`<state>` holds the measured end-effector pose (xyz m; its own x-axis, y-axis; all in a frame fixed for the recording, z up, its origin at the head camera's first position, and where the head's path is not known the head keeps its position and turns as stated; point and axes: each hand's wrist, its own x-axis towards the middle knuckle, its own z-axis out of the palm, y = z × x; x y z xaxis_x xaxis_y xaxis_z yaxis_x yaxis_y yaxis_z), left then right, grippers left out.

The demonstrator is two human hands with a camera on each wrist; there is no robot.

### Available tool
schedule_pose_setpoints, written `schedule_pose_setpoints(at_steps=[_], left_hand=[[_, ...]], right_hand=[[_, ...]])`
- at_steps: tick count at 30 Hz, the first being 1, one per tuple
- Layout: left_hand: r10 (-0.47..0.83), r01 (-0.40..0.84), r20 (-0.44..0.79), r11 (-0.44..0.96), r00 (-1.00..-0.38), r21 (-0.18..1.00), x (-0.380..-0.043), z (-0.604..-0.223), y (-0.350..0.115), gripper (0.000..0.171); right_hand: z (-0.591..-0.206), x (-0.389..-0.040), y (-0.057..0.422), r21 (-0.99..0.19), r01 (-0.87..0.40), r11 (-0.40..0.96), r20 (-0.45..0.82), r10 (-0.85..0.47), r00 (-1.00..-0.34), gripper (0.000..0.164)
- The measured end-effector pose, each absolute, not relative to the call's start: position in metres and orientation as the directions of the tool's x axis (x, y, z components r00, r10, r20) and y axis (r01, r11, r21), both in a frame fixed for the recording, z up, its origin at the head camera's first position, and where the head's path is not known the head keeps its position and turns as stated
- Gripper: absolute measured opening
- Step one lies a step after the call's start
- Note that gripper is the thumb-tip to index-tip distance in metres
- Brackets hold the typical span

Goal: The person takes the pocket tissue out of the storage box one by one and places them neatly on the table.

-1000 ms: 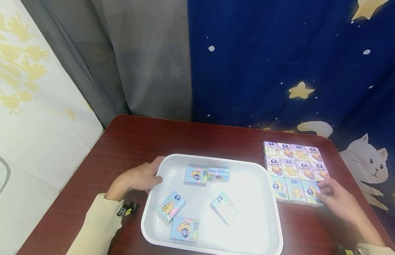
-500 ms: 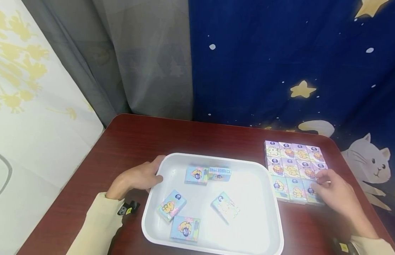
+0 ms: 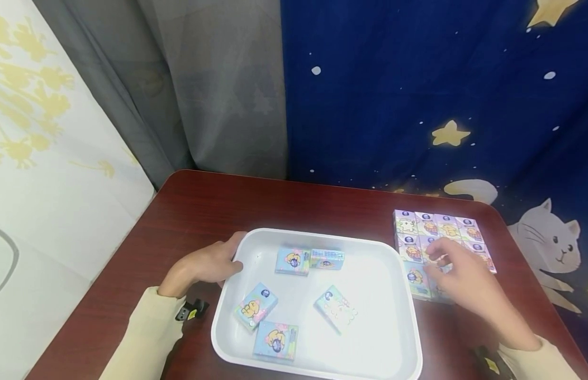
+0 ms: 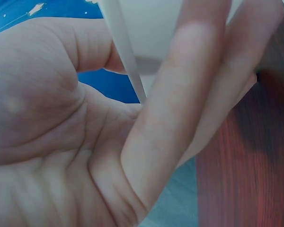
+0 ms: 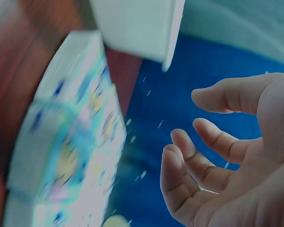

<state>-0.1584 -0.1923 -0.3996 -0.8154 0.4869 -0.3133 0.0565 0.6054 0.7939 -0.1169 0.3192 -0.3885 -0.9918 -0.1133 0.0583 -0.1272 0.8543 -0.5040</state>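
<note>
My left hand [image 3: 206, 264] grips the left rim of a white plastic tray [image 3: 389, 338], thumb inside and fingers underneath. The left wrist view shows the tray wall between thumb and fingers. Several small blue cartoon-printed packs [image 3: 276, 340], like pocket tissues, lie scattered in the tray. To its right, purple packs [image 3: 410, 248] and a front row of blue packs [image 3: 417, 279] form a tight block. Above that front row hovers my right hand [image 3: 470, 277], its fingers loosely bent and holding nothing. It hides part of the block. In the right wrist view a gap separates the fingers from the packs [image 5: 66, 156].
Everything stands on a dark red wooden table [image 3: 275, 203] with rounded corners. Behind it hang a grey curtain [image 3: 227, 95] and a blue star-patterned curtain [image 3: 370, 105]. A white patterned cloth [image 3: 61, 221] is at the left.
My right hand has left the right end of the front row and moved left over the block. The left hand, the tray and the packs in it stay put.
</note>
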Motion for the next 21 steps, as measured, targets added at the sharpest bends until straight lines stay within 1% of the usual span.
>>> schedule_pose_setpoints(at_steps=[6, 12, 17, 21], left_hand=[[0.48, 0.065, -0.31, 0.617, -0.821, 0.784, -0.159, -0.4, -0.193, 0.075], [0.487, 0.076, -0.308, 0.621, -0.817, 0.78, -0.158, -0.399, -0.192, 0.074], [0.483, 0.081, -0.309, 0.632, -0.819, 0.771, -0.158, -0.399, -0.192, 0.074], [0.479, 0.079, -0.314, 0.638, -0.82, 0.766, -0.158, -0.398, -0.191, 0.075]], right_hand=[[-0.376, -0.115, 0.278, -0.48, -0.286, 0.829, 0.108, -0.268, -0.957, 0.033], [-0.371, -0.111, 0.241, -0.441, -0.38, 0.813, 0.056, -0.398, -0.916, 0.037], [-0.37, -0.107, 0.217, -0.438, -0.469, 0.767, 0.027, -0.51, -0.86, 0.04], [-0.369, -0.107, 0.203, -0.467, -0.495, 0.733, -0.064, -0.586, -0.808, 0.043]])
